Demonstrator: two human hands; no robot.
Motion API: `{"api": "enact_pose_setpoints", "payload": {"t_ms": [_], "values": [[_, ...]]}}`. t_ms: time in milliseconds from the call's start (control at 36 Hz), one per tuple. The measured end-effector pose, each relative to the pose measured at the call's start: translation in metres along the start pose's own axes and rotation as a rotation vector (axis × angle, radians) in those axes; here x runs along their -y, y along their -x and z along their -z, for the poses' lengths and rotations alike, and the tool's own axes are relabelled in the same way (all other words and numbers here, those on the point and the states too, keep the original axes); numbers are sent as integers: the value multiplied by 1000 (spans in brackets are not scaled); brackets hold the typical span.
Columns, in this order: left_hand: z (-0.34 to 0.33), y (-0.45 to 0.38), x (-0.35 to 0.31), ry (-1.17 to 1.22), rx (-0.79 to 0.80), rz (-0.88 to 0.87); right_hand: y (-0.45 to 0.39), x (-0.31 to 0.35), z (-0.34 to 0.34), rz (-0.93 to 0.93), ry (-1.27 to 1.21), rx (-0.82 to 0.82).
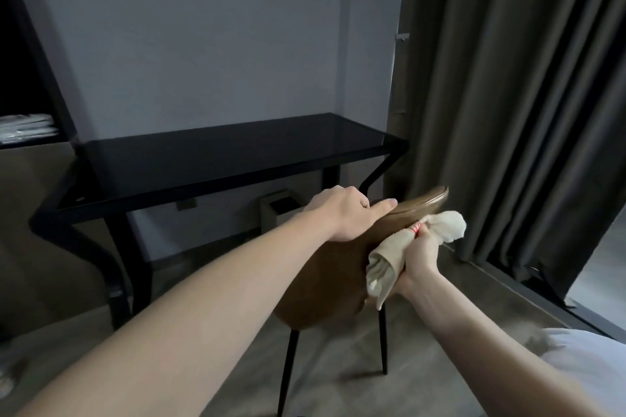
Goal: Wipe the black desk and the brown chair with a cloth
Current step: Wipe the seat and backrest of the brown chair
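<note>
Grey wall and dark curtains (515,95) are seen behind a black table (216,159). Before it stands a brown chair (325,284), its backrest top gripped by the left hand (345,213). A cream cloth (389,264) is clutched in the right hand (418,264) and pressed against the backrest.

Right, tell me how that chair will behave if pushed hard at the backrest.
Brown chair stands on thin black legs, so it probably tips easily. The left hand gripping its top edge likely steadies it against the cloth.
</note>
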State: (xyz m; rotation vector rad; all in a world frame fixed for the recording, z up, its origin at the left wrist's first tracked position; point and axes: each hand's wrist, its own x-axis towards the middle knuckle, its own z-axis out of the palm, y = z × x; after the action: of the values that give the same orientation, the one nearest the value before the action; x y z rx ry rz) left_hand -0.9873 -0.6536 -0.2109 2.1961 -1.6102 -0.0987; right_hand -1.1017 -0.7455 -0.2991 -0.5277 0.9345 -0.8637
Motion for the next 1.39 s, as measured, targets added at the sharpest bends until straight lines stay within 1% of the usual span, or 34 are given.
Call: {"api": "enact_pose_setpoints", "payload": {"t_ms": [139, 167, 222, 306, 361, 417, 444, 472, 556, 667, 722, 778, 806, 861, 917, 1000, 1028, 1139, 1194, 1306, 1389], "values": [[-4, -7, 9, -40, -1, -60, -36, -48, 16, -56, 82, -151], [-5, -8, 11, -34, -5, -68, -38, -57, 17, -44, 103, -161], [-7, -11, 13, -24, -17, -84, -46, -74, 19, -21, 144, -131], [-6, -11, 15, -5, -24, -105, -48, -83, 18, 29, 178, -122], [-3, -9, 14, 2, -10, -107, -54, -79, 18, 20, 146, -150], [0, -6, 13, 6, 1, -111, -60, -67, 17, -1, 82, -222], [2, -5, 13, 7, 5, -114, -58, -56, 15, 10, 59, -211], [3, -5, 13, 8, 8, -114, -59, -44, 15, 8, 57, -169], [5, 0, 13, 9, 14, -103, -28, -3, 7, 9, 18, -30], [9, 9, 19, 18, 14, -95, 4, 36, -1, 182, 106, 10], [12, 15, 25, 44, 28, -79, 20, 42, -11, 264, 142, -28], [15, 21, 30, 78, 34, -58, 29, 41, -25, 396, 235, -96], [16, 24, 32, 90, 33, -48, 30, 37, -31, 464, 284, -92], [19, 29, 33, 97, 31, -35, 30, 29, -39, 555, 358, -71], [21, 31, 32, 86, 28, -41, 31, 25, -38, 600, 406, -109], [20, 30, 32, 61, 10, -53, 24, 18, -31, 645, 292, -155], [19, 28, 33, 49, 7, -57, 21, 14, -31, 646, 244, -162], [16, 24, 36, 46, 7, -74, 1, 5, -21, 480, 55, -153], [14, 22, 39, 39, -5, -86, -12, -3, -15, 428, 37, -172], [13, 17, 41, 45, -8, -88, -52, -40, -1, 230, 39, -177], [12, 15, 42, 43, -16, -85, -92, -74, 22, 111, 1, -247]]}}
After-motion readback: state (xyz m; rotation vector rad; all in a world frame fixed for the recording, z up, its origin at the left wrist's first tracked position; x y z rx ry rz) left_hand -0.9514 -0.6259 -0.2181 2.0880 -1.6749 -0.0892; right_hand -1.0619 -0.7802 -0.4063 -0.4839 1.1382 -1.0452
